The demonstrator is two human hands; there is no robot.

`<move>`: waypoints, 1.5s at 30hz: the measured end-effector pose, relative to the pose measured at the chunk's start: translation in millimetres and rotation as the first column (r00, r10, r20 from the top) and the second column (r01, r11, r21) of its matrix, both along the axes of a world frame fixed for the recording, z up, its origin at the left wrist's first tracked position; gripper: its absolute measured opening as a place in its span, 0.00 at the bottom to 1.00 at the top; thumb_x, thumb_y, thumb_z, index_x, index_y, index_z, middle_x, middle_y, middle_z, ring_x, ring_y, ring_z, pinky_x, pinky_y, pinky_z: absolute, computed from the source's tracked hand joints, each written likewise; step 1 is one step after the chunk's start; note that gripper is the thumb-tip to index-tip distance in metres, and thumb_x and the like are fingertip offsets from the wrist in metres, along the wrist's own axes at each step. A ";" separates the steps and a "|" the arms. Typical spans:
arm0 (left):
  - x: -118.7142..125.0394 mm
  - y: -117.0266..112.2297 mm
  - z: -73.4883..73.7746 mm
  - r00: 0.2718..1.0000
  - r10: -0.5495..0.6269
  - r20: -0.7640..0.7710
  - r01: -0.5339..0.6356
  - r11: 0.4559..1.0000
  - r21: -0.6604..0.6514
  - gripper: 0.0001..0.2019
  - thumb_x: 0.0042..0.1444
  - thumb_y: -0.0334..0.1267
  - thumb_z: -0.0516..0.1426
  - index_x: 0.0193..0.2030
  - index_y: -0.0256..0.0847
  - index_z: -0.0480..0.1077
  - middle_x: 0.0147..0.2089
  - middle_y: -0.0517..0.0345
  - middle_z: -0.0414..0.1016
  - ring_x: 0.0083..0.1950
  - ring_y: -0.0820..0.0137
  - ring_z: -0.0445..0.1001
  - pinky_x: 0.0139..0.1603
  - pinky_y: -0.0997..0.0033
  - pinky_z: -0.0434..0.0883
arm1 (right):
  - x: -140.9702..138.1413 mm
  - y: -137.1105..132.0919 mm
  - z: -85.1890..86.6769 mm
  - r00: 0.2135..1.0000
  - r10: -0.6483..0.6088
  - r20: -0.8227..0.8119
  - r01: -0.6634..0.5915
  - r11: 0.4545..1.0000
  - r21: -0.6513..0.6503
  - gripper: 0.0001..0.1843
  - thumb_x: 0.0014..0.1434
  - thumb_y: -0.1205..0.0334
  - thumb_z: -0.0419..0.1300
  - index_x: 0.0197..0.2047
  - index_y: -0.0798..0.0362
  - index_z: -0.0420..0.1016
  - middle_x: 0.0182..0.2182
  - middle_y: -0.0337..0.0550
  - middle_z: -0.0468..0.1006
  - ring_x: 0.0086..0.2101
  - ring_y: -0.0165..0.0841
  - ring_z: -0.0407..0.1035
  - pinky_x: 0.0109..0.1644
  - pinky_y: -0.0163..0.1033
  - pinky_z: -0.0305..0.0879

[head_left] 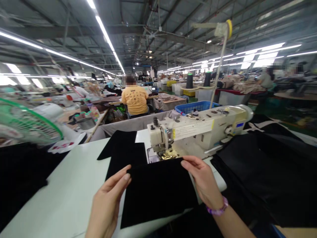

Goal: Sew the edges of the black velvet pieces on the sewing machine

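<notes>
A black fabric panel [158, 191] is stretched between my hands in front of the sewing machine [188, 129]. My left hand [111, 195] pinches its upper left corner between thumb and fingers. At the upper right corner, my right hand [200, 177], with a purple bracelet at the wrist, grips the cloth the same way. The panel's top edge lies just short of the presser foot area [169, 155]; I cannot tell whether they touch. More black cut pieces [123, 145] lie flat behind my left hand, partly covered by the panel.
Black fabric is heaped on the right [269, 168] and dark cloth [22, 181] on the left. A green fan [32, 119] stands at far left. Behind the machine are a blue basket [195, 106], thread cones [189, 81] and a seated person in yellow [135, 99].
</notes>
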State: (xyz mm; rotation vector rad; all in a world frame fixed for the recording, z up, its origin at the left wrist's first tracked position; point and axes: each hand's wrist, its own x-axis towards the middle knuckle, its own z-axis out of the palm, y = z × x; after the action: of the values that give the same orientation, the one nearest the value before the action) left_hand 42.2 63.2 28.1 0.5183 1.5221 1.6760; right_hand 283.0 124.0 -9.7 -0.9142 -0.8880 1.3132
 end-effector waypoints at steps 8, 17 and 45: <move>-7.3 -6.3 -14.6 0.976 -0.025 -0.215 0.062 0.984 0.167 0.16 0.41 0.48 0.72 0.33 0.40 0.82 0.54 0.51 0.76 0.46 0.67 0.74 0.44 0.78 0.75 | 4.0 4.3 -4.1 0.997 0.017 0.077 -0.014 0.999 -0.043 0.22 0.40 0.49 0.77 0.36 0.51 0.80 0.33 0.38 0.80 0.38 0.35 0.71 0.47 0.36 0.66; -6.3 -20.9 56.4 0.418 0.329 -0.847 0.091 0.912 0.400 0.06 0.55 0.43 0.62 0.32 0.46 0.79 0.40 0.56 0.77 0.38 0.64 0.71 0.38 0.69 0.67 | -0.5 -45.2 8.3 0.935 0.219 0.280 -0.268 0.951 0.153 0.05 0.49 0.63 0.62 0.28 0.50 0.68 0.30 0.38 0.70 0.33 0.34 0.66 0.37 0.35 0.65; 18.2 134.3 -70.9 0.036 -0.469 -0.883 0.469 0.788 -0.399 0.07 0.53 0.29 0.55 0.26 0.42 0.66 0.32 0.58 0.69 0.35 0.67 0.68 0.38 0.69 0.63 | 5.2 -61.8 -74.1 0.495 -0.361 0.790 -0.466 0.658 0.592 0.13 0.59 0.78 0.51 0.39 0.52 0.69 0.32 0.44 0.74 0.34 0.38 0.68 0.38 0.43 0.66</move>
State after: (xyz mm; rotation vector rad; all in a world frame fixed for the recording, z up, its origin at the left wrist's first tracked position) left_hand 60.4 197.6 -42.8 2.1719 1.7692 0.6419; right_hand 288.1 62.2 -83.8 -0.8072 -2.1265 0.2422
